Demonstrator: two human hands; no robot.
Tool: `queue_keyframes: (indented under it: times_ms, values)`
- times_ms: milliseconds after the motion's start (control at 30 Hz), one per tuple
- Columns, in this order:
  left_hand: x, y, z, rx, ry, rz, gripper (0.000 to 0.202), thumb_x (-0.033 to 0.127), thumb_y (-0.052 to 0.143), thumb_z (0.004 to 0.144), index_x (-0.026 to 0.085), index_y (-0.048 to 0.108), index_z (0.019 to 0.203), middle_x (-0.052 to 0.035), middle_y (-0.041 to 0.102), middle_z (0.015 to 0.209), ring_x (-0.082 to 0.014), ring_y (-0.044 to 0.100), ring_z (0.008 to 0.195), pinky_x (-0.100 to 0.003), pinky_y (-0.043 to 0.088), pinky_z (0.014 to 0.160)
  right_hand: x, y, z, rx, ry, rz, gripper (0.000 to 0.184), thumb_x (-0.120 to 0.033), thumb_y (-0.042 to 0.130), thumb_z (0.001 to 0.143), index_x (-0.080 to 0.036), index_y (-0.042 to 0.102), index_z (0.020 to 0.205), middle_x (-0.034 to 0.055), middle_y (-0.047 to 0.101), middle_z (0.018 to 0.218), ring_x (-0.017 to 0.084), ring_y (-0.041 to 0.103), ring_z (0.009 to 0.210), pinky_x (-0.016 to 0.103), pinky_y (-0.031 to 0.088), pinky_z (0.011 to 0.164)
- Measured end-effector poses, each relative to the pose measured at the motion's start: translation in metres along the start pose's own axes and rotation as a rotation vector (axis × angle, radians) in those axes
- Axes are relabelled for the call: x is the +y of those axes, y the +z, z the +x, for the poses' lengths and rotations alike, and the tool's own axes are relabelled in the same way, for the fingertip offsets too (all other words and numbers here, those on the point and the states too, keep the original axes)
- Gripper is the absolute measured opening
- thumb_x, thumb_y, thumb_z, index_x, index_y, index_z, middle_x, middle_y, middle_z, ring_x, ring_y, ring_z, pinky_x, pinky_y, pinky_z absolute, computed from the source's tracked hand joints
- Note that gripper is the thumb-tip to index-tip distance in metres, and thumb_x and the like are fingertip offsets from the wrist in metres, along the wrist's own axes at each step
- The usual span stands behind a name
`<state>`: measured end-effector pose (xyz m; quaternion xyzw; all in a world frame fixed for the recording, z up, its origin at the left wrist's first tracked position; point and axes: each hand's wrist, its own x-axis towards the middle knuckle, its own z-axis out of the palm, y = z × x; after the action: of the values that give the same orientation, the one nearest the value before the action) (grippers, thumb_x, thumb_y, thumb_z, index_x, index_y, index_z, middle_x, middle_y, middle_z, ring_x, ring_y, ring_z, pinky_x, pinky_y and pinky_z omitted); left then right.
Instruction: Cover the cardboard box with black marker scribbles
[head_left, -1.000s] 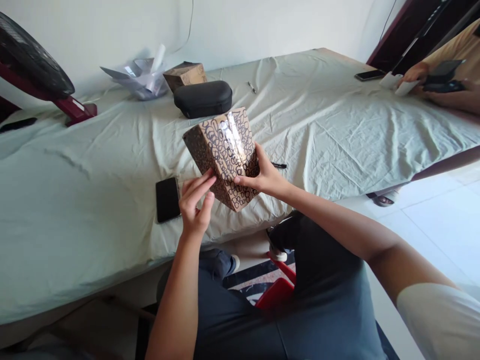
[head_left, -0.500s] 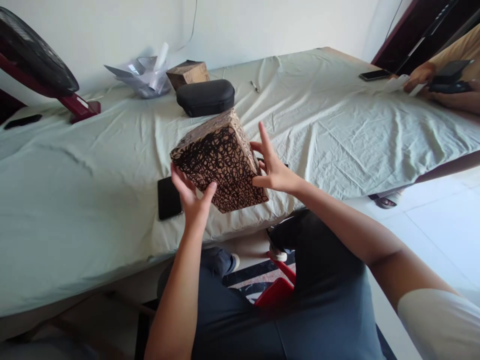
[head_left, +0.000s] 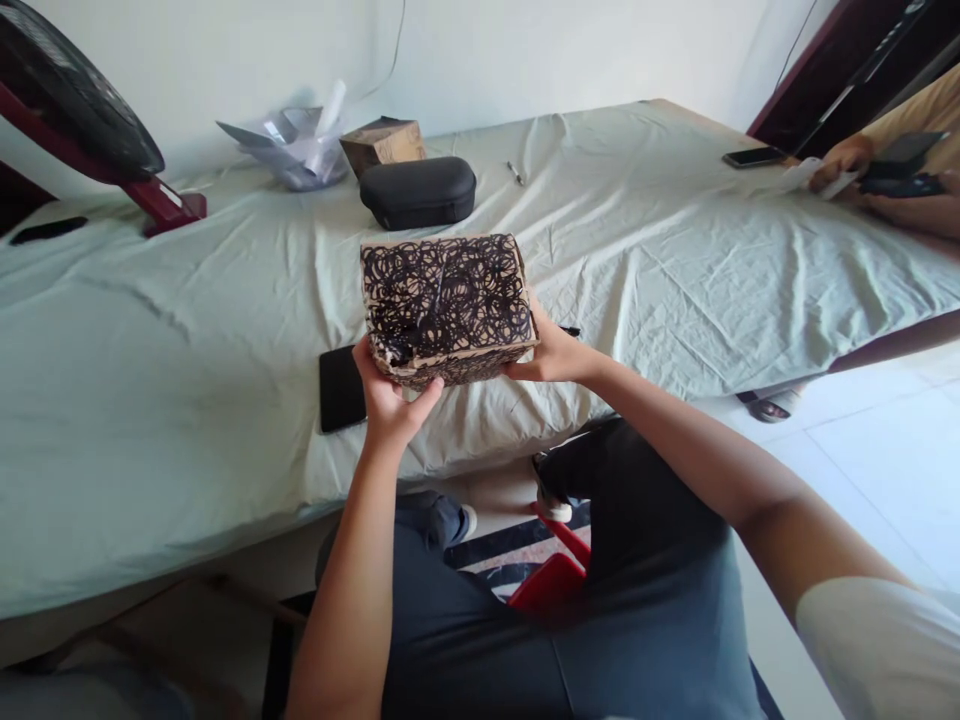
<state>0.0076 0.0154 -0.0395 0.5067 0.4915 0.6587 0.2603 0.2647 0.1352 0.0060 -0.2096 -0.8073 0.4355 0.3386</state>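
Where the scribbled box (head_left: pixel 450 298) is: between both hands, above the pale cloth (head_left: pixel 187 400).
Clear plastic bag (head_left: pixel 300 176): toward 10 o'clock, with perhaps a white roll poking up; hard to make out.
Plainer carton (head_left: pixel 384 147): 11 o'clock, contents hidden.
Black case (head_left: pixel 420 192): near 12 o'clock, closed.
Box's look: brown cardboard, dense black loops, ragged corner at 7 o'clock.
Left hand (head_left: pixel 388 400): half-spread, gripping that corner, thumb in front.
Right hand (head_left: pixel 553 348): part-curled around the 4 o'clock corner, most fingers hidden.

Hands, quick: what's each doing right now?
Left hand: holding the box at its near left corner.
Right hand: holding the same box at its right side.
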Motion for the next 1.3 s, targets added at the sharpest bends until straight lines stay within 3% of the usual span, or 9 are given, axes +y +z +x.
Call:
queue_keyframes:
  times_ms: [233, 400, 633, 967, 1300]
  values:
    - [-0.003, -0.005, -0.001, 0.026, -0.007, 0.043, 0.109, 0.058, 0.105, 0.066, 0.030, 0.041, 0.150, -0.0180, 0.050, 0.161, -0.0352, 0.060, 0.151, -0.054, 0.054, 0.127, -0.002, 0.005, 0.003, 0.002, 0.025, 0.049, 0.154, -0.060, 0.103, 0.061, -0.031, 0.019, 0.187, 0.0157, 0.022, 0.190, 0.051, 0.018, 0.177, 0.071, 0.044, 0.136]
    - [-0.006, -0.005, -0.001, 0.011, 0.014, 0.036, 0.105, 0.054, 0.103, 0.069, 0.030, 0.040, 0.149, -0.0172, 0.050, 0.160, -0.0352, 0.061, 0.150, -0.055, 0.054, 0.127, 0.002, 0.003, 0.003, 0.008, 0.007, 0.021, 0.157, -0.063, 0.106, 0.057, -0.032, 0.022, 0.186, 0.0140, 0.015, 0.193, 0.050, 0.015, 0.179, 0.070, 0.041, 0.139]
    - [-0.008, -0.004, -0.002, 0.006, 0.036, 0.035, 0.103, 0.050, 0.103, 0.072, 0.030, 0.038, 0.150, -0.0176, 0.050, 0.159, -0.0353, 0.062, 0.149, -0.057, 0.052, 0.130, 0.002, 0.001, 0.002, -0.002, 0.034, 0.013, 0.158, -0.061, 0.106, 0.058, -0.035, 0.018, 0.187, 0.0136, 0.013, 0.193, 0.053, 0.018, 0.177, 0.074, 0.037, 0.139]
    - [-0.038, -0.011, 0.003, -0.018, 0.187, 0.095, 0.104, 0.061, 0.101, 0.077, 0.034, 0.036, 0.154, -0.0154, 0.052, 0.155, -0.0342, 0.064, 0.146, -0.057, 0.059, 0.123, 0.017, 0.002, 0.003, -0.001, -0.085, 0.027, 0.153, -0.059, 0.104, 0.065, -0.031, 0.015, 0.187, 0.0162, 0.013, 0.191, 0.050, 0.017, 0.179, 0.066, 0.044, 0.137]
    - [-0.038, -0.011, 0.002, -0.022, 0.211, 0.114, 0.103, 0.060, 0.099, 0.081, 0.034, 0.037, 0.157, -0.0162, 0.051, 0.157, -0.0316, 0.063, 0.146, -0.055, 0.058, 0.124, 0.011, 0.001, 0.001, 0.002, -0.053, 0.002, 0.149, -0.055, 0.101, 0.068, -0.030, 0.016, 0.187, 0.0161, 0.015, 0.192, 0.051, 0.019, 0.179, 0.070, 0.037, 0.139]
